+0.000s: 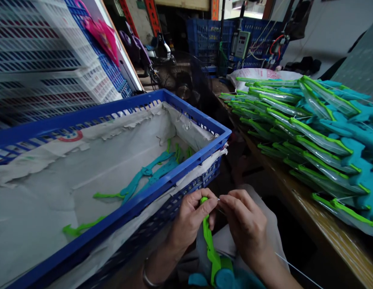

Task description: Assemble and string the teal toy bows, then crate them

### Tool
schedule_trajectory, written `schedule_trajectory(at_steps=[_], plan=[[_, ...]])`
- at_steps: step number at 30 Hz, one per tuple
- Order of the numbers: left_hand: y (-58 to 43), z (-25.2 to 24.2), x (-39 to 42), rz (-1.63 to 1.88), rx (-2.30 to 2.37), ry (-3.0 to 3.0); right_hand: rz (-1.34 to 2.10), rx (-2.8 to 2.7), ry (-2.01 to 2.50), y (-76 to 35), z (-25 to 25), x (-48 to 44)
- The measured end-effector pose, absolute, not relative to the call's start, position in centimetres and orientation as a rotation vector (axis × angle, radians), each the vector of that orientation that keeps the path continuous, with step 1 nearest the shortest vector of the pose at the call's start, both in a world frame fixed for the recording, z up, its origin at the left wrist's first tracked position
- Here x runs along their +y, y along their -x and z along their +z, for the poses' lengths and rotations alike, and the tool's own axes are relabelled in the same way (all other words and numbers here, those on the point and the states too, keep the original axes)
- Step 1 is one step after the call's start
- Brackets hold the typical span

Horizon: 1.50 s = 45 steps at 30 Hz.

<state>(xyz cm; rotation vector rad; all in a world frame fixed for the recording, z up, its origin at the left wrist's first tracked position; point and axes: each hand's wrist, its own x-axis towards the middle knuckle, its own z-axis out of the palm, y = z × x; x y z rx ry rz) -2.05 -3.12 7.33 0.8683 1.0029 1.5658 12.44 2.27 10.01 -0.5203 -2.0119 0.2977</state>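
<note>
A bright green and teal plastic piece with a translucent grey part along one side stands over my lap. My left hand is closed round its upper green end. Close beside it, my right hand pinches a thin white string at that end, and the fingertips of both hands almost meet. What looks like the same kind of white string runs out below my right forearm towards the lower right. The lower teal part is partly hidden by my right arm.
At my left stands a blue crate lined with torn white sheeting, holding several green and teal pieces. A wooden table on the right bears a heap of similar pieces. White baskets are stacked behind the crate; a fan stands beyond.
</note>
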Motion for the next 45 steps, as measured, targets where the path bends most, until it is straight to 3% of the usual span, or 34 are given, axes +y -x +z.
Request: schedule_trajectory(at_steps=[12,25,37,45], plan=[[1.7,7.1,-3.1,1.568,1.131,-0.824,0.737,-1.936,0.574,-12.9,10.6,1.6],[2.3,7.5,-2.9,1.552,0.807,-0.875,1.233,-1.714,0.694,-13.0,10.2,1.8],[1.9,7.5,-3.1,1.521,0.928,-0.870,0.823,-1.980,0.570,-13.5,10.0,2.5],[1.8,7.5,-3.0,1.425,0.952,-0.773,0.901,-2.021,0.543,-14.0,10.6,1.6]])
